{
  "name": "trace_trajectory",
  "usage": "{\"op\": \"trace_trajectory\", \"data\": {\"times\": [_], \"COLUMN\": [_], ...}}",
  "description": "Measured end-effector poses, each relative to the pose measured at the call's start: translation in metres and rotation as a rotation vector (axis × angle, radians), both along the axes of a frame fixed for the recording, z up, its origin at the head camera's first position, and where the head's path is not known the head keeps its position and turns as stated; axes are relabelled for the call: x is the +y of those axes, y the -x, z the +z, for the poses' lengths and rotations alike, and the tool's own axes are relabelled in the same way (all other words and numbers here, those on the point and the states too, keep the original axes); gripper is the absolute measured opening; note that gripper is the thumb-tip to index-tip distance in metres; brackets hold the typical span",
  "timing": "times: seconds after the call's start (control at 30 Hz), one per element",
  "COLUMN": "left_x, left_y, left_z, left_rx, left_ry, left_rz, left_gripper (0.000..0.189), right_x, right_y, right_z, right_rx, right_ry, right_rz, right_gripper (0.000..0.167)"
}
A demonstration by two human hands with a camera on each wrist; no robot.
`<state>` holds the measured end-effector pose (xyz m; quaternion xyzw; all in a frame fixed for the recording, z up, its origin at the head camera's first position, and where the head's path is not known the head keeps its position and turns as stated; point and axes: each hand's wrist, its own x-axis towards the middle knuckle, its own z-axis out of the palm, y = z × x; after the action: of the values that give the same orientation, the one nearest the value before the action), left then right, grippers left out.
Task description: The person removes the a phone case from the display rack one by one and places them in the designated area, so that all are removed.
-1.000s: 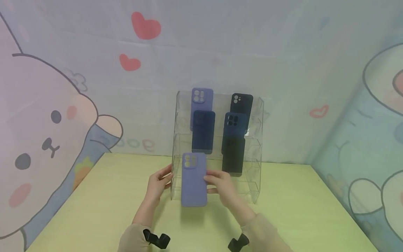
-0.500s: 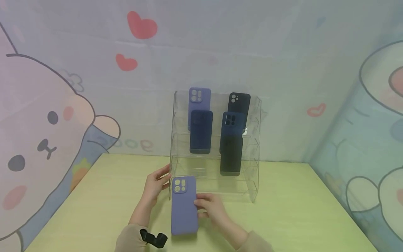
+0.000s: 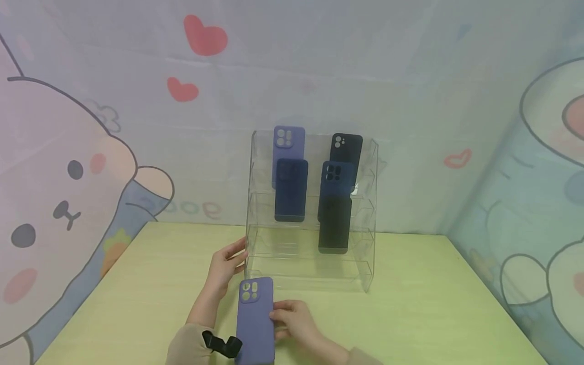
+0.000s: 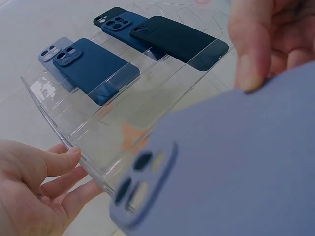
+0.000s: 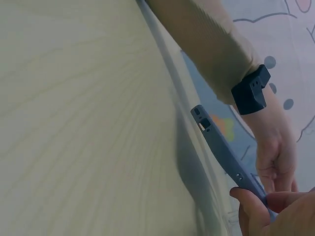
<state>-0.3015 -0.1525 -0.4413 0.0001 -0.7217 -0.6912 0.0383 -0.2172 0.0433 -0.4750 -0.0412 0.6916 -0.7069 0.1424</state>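
Observation:
My right hand [image 3: 294,322] pinches a purple phone case [image 3: 255,324] by its right edge, thumb in front. The case is held in front of the rack, near my left forearm, with its camera cutouts at the upper left. In the right wrist view the case [image 5: 221,150] shows edge-on, with a port cutout at its lower end. My left hand [image 3: 222,268] grips the left side of a clear acrylic display rack [image 3: 301,258]. In the left wrist view, that hand's thumb [image 4: 64,160] lies against the rack's side edge.
Several cases stand on the rack's upper tiers: a purple one [image 3: 289,142] behind a dark blue one [image 3: 290,195] at left; a black one [image 3: 345,147], a blue one [image 3: 335,180] and another black one [image 3: 334,228] at right. The yellow table [image 3: 410,294] meets a printed cloth backdrop.
My right hand has brought the purple case down and left, away from the rack's lower front toward me. My left hand stays at the rack's side.

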Motion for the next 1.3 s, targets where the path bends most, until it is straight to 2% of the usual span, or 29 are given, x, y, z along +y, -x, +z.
{"op": "trace_trajectory", "data": {"times": [0.2, 0.5, 0.73, 1.0, 1.3], "left_x": [0.001, 0.004, 0.004, 0.003, 0.002], "left_y": [-0.001, -0.003, -0.002, -0.002, -0.003], "left_z": [0.0, -0.001, -0.001, 0.0, 0.002], "left_rx": [-0.008, -0.022, -0.018, -0.018, -0.019], "left_ry": [-0.016, -0.013, -0.009, -0.01, -0.01], "left_rz": [0.008, 0.01, 0.008, -0.007, -0.02], "left_gripper": [0.045, 0.046, 0.045, 0.045, 0.045], "right_x": [-0.009, -0.015, -0.017, -0.019, -0.015], "right_y": [-0.002, -0.006, -0.009, -0.009, -0.005], "right_z": [-0.004, -0.013, -0.013, -0.01, -0.011], "right_rx": [-0.069, -0.078, -0.103, -0.143, -0.151], "right_ry": [0.021, 0.024, 0.02, -0.02, -0.075], "right_rz": [0.007, -0.009, -0.015, -0.005, 0.039], "right_gripper": [0.036, 0.027, 0.024, 0.029, 0.022]}}
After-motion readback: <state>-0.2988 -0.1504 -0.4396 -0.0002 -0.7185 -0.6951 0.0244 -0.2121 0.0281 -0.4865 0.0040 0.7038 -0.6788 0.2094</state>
